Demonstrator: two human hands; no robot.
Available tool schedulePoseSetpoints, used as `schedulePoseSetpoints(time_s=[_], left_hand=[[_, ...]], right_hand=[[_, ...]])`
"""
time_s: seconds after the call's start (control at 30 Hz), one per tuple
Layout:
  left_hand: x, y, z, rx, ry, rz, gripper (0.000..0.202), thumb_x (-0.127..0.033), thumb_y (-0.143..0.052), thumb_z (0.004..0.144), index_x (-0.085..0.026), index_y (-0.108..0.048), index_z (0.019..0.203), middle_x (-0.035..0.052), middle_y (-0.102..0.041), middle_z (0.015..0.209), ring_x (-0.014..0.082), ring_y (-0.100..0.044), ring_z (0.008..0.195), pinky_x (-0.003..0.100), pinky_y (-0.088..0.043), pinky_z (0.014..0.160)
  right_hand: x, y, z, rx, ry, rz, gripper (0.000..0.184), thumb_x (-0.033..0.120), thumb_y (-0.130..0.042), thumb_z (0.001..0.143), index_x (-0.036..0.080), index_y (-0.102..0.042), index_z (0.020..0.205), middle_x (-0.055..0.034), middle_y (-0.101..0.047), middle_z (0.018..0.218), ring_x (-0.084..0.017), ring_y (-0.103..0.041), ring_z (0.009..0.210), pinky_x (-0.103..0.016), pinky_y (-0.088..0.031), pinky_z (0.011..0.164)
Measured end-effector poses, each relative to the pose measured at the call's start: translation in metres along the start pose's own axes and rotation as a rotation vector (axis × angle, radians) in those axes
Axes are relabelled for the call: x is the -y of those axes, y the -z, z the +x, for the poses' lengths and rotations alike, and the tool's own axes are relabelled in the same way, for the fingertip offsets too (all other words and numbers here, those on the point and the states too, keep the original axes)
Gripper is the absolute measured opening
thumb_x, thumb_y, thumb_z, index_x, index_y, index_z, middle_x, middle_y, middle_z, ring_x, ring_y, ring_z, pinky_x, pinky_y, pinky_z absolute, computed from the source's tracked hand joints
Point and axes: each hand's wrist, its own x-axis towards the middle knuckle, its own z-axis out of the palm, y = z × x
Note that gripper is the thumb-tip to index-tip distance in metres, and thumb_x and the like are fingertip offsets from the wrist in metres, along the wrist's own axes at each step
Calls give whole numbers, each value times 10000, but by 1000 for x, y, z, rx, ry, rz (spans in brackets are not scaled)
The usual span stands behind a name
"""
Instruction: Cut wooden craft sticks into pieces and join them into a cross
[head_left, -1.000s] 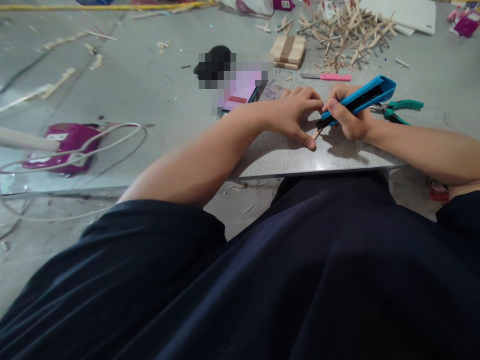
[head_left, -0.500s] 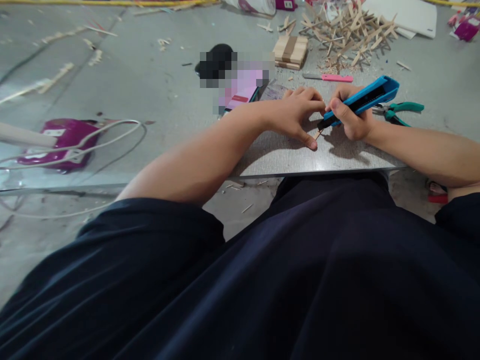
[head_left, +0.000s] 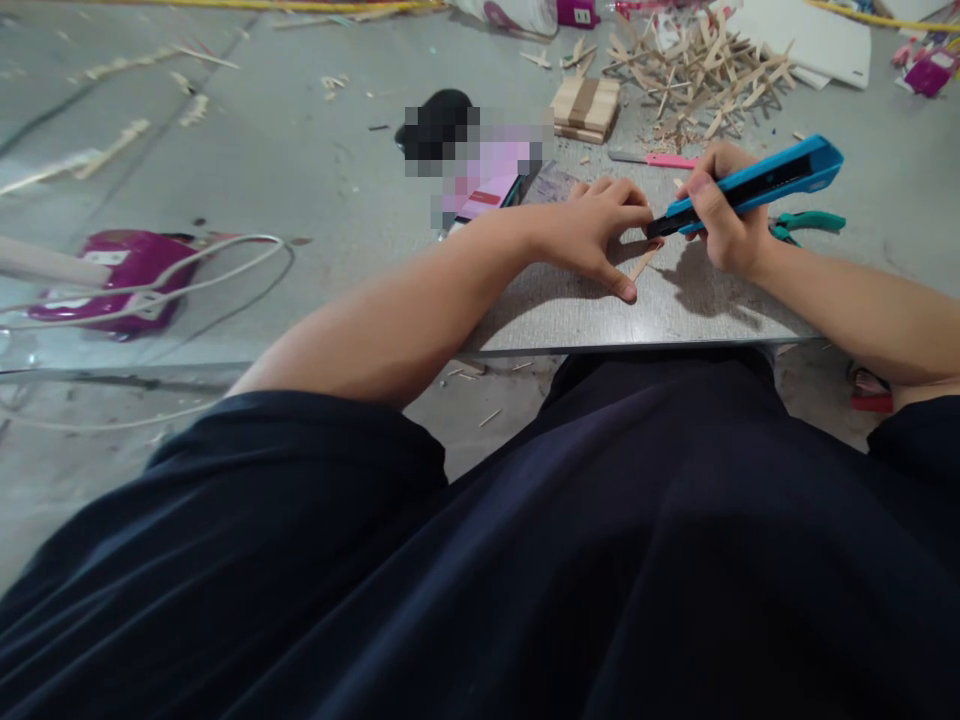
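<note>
A blue utility knife is gripped in my right hand, its black nose pointing left and down. Below that nose lies a narrow wooden craft stick, slanting across the grey table. My left hand presses the stick with its thumb at the near end and its fingertips toward the far end. The knife's tip is close to the far end of the stick; whether the blade touches the wood I cannot tell. Behind my right hand sit green-handled pliers, partly covered.
A pink-handled blade lies just beyond my hands. Farther back are a bundle of craft sticks and a heap of cut sticks. Left of them are a phone and a black mouse. A purple object with a white cable rests at left.
My right hand has drawn the utility knife right and slightly away, toward the stick's far end, uncovering more of the stick. My left hand stays in place.
</note>
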Motion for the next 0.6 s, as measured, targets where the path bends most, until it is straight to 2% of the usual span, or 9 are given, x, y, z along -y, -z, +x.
schedulePoseSetpoints(time_s=[0.1,0.23,0.4,0.6], left_hand=[[3,-2,0,3,10,2,1084,-894,-1049,757,-403,-795,1689,156,-680,1793,568,-527,1696,740,-361,1485],[1,-2,0,11,29,-2,1044,-878,-1047,773,-404,-817,1674,156,-654,1826,576,-517,1720,753,-334,1497],[1,-2,-1,17,25,-14,1065,-838,-1049,780,-328,-801,1682,214,-609,1869,604,-488,1769,774,-296,1520],[8,-5,0,-15,0,-21,1017,-824,-1074,753,-402,-820,1642,153,-694,1775,576,-516,1734,760,-337,1509]], right_hand=[[0,-1,0,60,53,4,768,1093,-660,1103,366,-553,882,27,-582,670,-230,-589,597,-475,-616,701],[0,-1,0,154,102,-86,823,1162,-612,1056,362,-555,873,-11,-573,740,-294,-639,744,-548,-687,837],[5,3,-3,182,159,-123,758,1076,-590,1120,361,-592,867,-32,-620,772,-304,-625,731,-575,-690,801],[8,6,-2,236,82,-170,672,992,-745,1094,363,-633,886,-17,-664,745,-277,-668,753,-516,-657,792]])
